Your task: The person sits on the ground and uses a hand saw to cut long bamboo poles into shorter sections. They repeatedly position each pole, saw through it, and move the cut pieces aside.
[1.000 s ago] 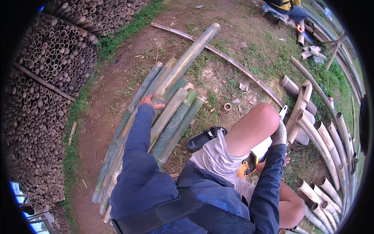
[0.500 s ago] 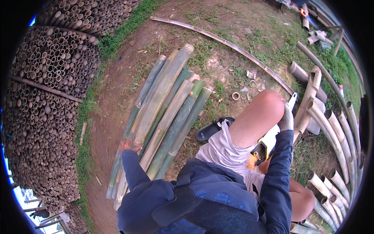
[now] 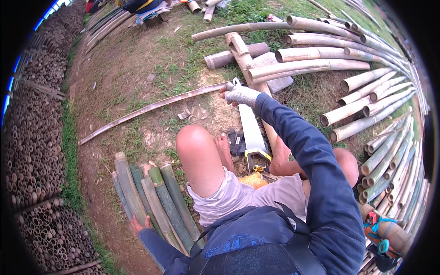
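Note:
On my lower left, several cut bamboo poles (image 3: 158,197), green and tan, lie side by side. My left hand (image 3: 140,224) rests on the leftmost ones, bare, thumb apart from the fingers. A handsaw (image 3: 251,126) with a pale blade and a yellow-and-black handle stands between my legs, handle toward me. My right hand (image 3: 243,96), in a whitish glove with bare fingertips, is closed around the far part of the blade; the tip shows just beyond it. Close by that hand ends a long split bamboo strip (image 3: 158,106) lying on the ground.
Ahead, a bamboo piece (image 3: 240,52) crosses a darker log (image 3: 256,50) beside a grey block (image 3: 279,82). Long bamboo poles (image 3: 311,66) spread along the right. Stacked bamboo (image 3: 34,160) walls the left side. Ring offcuts (image 3: 192,118) and an orange mesh bundle (image 3: 253,180) lie nearer.
The view has swung to the right, so the bamboo row and strip sit differently in it. My left hand stays on the poles, and my right hand stays at the saw's far end.

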### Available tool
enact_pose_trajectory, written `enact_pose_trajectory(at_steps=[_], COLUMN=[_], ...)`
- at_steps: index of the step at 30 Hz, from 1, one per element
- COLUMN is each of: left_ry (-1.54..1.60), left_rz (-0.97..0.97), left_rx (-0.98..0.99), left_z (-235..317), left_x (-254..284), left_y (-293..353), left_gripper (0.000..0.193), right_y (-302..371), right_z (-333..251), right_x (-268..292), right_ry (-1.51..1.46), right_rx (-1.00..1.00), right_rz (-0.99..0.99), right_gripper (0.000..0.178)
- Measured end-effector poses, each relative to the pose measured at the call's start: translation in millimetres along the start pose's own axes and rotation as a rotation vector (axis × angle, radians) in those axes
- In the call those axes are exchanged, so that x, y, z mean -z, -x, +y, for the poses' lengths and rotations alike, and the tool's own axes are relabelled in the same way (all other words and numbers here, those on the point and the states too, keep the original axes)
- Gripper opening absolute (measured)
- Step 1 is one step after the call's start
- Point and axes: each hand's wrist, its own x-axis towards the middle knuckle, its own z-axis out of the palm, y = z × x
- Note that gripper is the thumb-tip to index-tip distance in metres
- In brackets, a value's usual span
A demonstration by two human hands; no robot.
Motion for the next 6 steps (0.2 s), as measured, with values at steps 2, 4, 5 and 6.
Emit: enact_pose_trajectory(at_steps=[2,4,5,6], left_ry=[0.063,0.188,0.276,0.367], left_rz=[0.081,0.090,0.064,0.043], left_rx=[-0.278,-0.442,-0.492,-0.474], left_z=[70.7,161.3,215.9,269.9], left_x=[-0.9,7.2,11.6,19.8], left_y=[-41.7,-70.2,-83.0,-91.6], left_gripper=[0.084,0.081,0.078,0.075], right_y=[5.8,20.1,36.8,24.8], right_z=[-14.6,-24.1,-22.2,-40.8], right_x=[46.0,87.5,102.3,116.0], right_ry=[0.529,0.998,1.059,1.081], right_rx=[0.031,-0.066,0.006,0.037], right_rz=[0.052,-0.031,0.023,0.038], right_gripper=[0.053,0.052,0.061,0.061])
